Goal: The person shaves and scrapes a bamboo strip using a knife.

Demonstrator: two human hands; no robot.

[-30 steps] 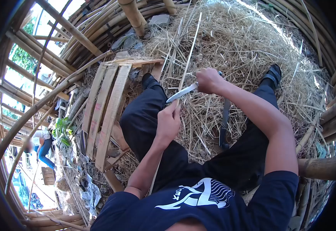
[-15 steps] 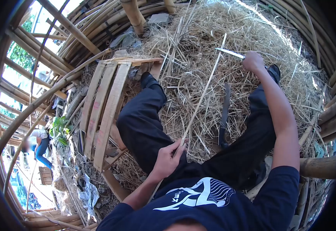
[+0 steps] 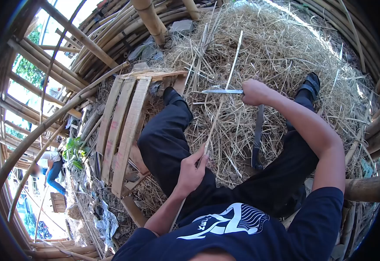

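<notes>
A long, thin bamboo strip [image 3: 218, 111] slants up and away over the shavings between my legs. Near my lap, my left hand [image 3: 192, 172] is closed around its lower part, thumb and fingers pinching it. My right hand [image 3: 254, 92] is wrapped round the handle of a knife [image 3: 222, 91], whose handle the fingers hide. The knife's blade points left and lies across the strip, around its upper middle. A second, larger blade with a dark handle [image 3: 257, 156] lies on the shavings by my right leg.
A slatted wooden crate [image 3: 124, 135] stands by my left leg. Dry bamboo shavings [image 3: 285, 48] cover the ground ahead. Bamboo poles [image 3: 148, 19] frame the space at the back and left. Another person [image 3: 53, 169] bends over farther off at the left.
My right hand has drawn the knife back toward me and to the left along the strip. My left hand stays on the strip, which has tilted slightly left at its far end.
</notes>
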